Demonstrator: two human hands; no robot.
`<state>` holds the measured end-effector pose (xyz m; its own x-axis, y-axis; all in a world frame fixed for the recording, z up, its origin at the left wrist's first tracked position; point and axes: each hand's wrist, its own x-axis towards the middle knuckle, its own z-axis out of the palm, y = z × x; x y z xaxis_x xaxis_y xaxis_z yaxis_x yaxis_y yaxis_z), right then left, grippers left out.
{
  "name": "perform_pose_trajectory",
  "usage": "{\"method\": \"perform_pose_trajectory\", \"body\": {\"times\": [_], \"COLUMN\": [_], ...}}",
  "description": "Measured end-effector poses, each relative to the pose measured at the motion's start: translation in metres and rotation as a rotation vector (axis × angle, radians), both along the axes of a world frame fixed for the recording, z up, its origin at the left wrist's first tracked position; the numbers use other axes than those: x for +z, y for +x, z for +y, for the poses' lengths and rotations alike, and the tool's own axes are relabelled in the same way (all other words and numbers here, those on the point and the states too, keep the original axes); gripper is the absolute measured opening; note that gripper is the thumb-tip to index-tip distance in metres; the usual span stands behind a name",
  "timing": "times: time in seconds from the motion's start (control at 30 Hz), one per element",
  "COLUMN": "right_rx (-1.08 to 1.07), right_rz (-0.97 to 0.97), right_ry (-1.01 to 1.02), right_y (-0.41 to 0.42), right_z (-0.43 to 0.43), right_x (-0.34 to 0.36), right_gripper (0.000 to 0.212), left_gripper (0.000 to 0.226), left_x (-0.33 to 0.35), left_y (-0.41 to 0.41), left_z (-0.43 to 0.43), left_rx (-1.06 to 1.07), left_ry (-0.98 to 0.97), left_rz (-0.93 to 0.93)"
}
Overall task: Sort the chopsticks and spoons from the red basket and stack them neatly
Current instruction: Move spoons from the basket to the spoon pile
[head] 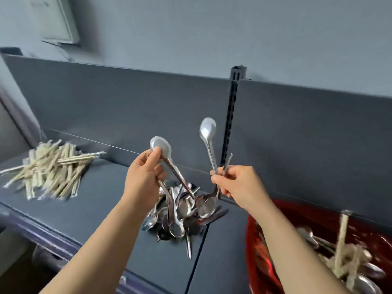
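Head view | left hand [144,177] and right hand [235,183] are each gripping spoons [208,129] above the spoon pile [180,215] | spoon-sorting is proceeding | next: likely aligning bowls

left hand [146,175]: raised, fingers pinching | right hand [235,181]: raised, fingers gripping

Dark grey shelf [101,200]: chopstick pile [51,168] left, spoon heap [180,211] mid, red basket [265,251] right.

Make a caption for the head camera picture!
Left hand and right hand hold spoons over the spoon pile; chopsticks lie left, red basket right.
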<state>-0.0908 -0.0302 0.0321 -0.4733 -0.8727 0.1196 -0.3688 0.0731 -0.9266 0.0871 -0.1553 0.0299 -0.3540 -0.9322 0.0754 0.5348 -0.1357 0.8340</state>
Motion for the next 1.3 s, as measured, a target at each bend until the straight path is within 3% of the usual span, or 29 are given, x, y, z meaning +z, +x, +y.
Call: {"method": "perform_pose_trajectory", "body": {"times": [0.27, 0.43, 0.73, 0.93, 1.07, 1.3], "right_rx": [0.164, 0.117, -0.171, -0.205, -0.221, -0.358], "right_rz": [0.024, 0.000, -0.035, -0.091, -0.090, 0.065], "right_ry": [0.088, 0.111, 0.328, 0.491, 0.488, 0.392], "right_y": [0.154, 0.206, 0.167, 0.133, 0.122, 0.112], "right_z": [-0.138, -0.184, -0.156, -0.142, -0.146, -0.152], "right_x": [-0.022, -0.032, -0.063, -0.092, -0.109, -0.127], "right_gripper": [0.008, 0.006, 0.009, 0.008, 0.017, 0.005], "left_gripper": [0.017, 0.018, 0.025, 0.028, 0.029, 0.014], "left_x": [-0.020, -0.029, -0.062, -0.094, -0.116, -0.139], "left_y": [0.182, 0.232, 0.152, 0.086, 0.060, 0.042], "left_z": [-0.098, -0.145, -0.160, -0.155, -0.156, -0.159], "left_rx": [0.296, 0.276, -0.051, -0.130, -0.138, -0.049], "left_ry": [0.108, 0.150, 0.232, 0.319, 0.250, 0.058], "left_rz": [-0.085, -0.108, -0.200, -0.320, -0.452, -0.654]}}
